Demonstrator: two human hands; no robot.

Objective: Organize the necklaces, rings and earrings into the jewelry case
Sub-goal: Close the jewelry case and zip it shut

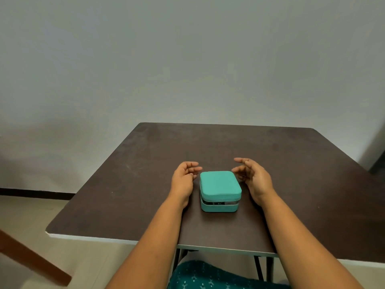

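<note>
Flanking the teal jewelry case point(219, 189), left hand point(184, 180) and right hand point(253, 178) hover with fingers loosely spread and gripping nothing. Case sits between the fingertips on the dark brown table point(133, 184), lid slightly ajar at its near edge.

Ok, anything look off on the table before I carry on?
The teal jewelry case isn't fully shut: a gap shows along its near side. No loose jewelry is visible. Left hand and right hand flank it, holding nothing.
</note>
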